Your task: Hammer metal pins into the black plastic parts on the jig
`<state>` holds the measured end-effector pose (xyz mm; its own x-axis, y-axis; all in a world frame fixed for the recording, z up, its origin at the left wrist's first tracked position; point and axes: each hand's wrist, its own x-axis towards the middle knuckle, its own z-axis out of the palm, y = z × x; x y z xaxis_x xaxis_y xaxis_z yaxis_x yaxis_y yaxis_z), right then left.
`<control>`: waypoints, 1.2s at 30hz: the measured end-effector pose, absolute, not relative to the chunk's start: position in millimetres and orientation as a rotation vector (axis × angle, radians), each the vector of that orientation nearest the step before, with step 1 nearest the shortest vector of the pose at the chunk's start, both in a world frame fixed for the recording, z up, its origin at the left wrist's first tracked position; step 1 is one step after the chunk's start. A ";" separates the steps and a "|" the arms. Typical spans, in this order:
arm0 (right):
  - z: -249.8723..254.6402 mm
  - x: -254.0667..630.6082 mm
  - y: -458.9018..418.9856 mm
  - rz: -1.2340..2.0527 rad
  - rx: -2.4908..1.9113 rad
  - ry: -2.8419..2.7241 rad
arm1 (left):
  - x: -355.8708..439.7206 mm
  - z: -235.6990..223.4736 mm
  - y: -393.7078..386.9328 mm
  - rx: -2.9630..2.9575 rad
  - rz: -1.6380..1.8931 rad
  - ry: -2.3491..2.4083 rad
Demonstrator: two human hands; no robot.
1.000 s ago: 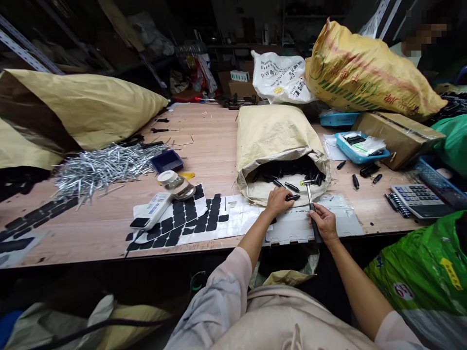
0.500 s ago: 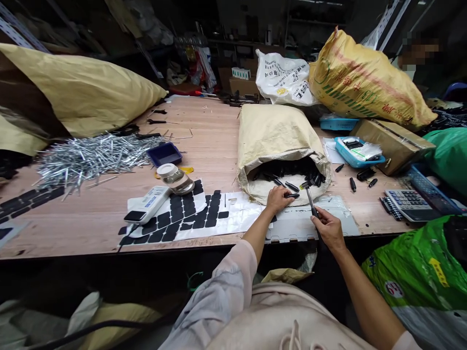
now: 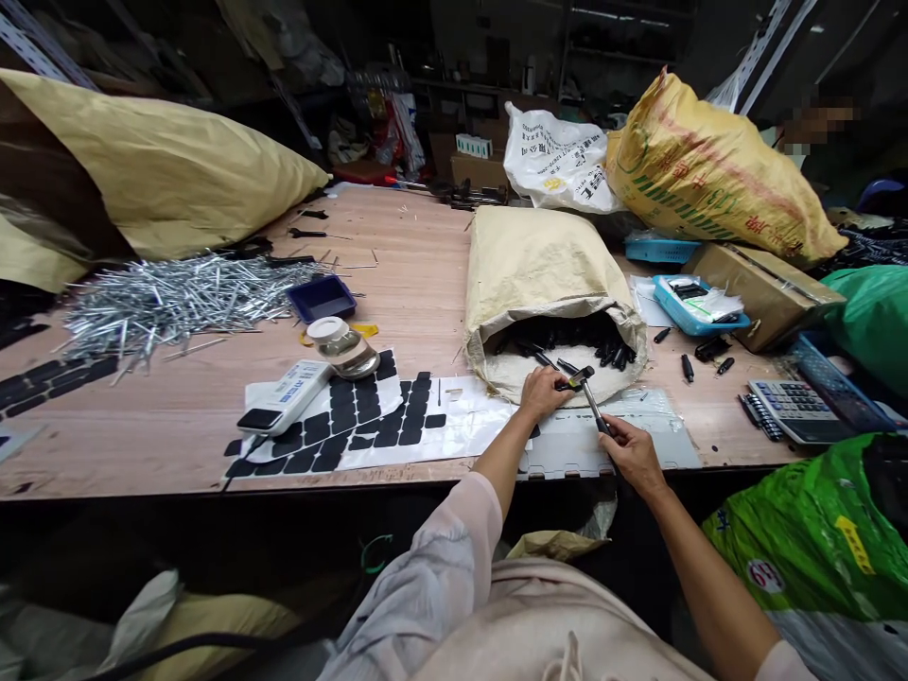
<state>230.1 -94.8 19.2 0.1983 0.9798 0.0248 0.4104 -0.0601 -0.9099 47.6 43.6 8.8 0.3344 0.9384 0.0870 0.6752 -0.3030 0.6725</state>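
In the head view, a small black piece (image 3: pixel 563 386) is held in the left hand (image 3: pixel 542 392), whose fingers are closed on its near end, just before the open mouth of a beige sack (image 3: pixel 543 251). By the right hand (image 3: pixel 634 456), a hammer (image 3: pixel 593 405) is gripped, its dark handle clamped between fingers and thumb. The hammer's head is brought over the far end of the black piece; whether the two are touching cannot be told. Beneath both hands, a pale flat sheet (image 3: pixel 656 426) is laid along the near edge of the wooden tabletop (image 3: pixel 411 284). Inside the sack's mouth, more black parts (image 3: pixel 616 352) are heaped, and a few are scattered on the tabletop to the right, near a blue basket (image 3: pixel 709 322) and a calculator (image 3: pixel 798 411).

To the left of the hands, white backing sheets are covered partly with black stickers (image 3: pixel 387 427); on them a white device (image 3: pixel 288 399) is rested, with a lidded jar (image 3: pixel 345 350) set just beside it. Farther left, thin metal rods (image 3: pixel 177 303) are piled next to a navy tray (image 3: pixel 323 299). Behind the sack, to the right, a yellow sack (image 3: pixel 724 180) is propped beside a white one.
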 end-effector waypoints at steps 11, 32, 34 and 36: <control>-4.6 249.3 -52.8 0.963 -1.414 -1.060 | 42.0 11.0 45.5 2.076 0.659 1.355; 0.5 250.2 -53.4 0.956 -1.377 -1.006 | -10.9 20.7 -139.9 2.205 0.041 1.267; 0.8 250.5 -52.8 0.962 -1.376 -1.004 | -0.3 42.1 -107.4 2.211 0.232 1.260; 1.9 250.7 -52.5 0.964 -1.378 -1.004 | 12.2 59.3 -61.2 2.239 0.424 1.354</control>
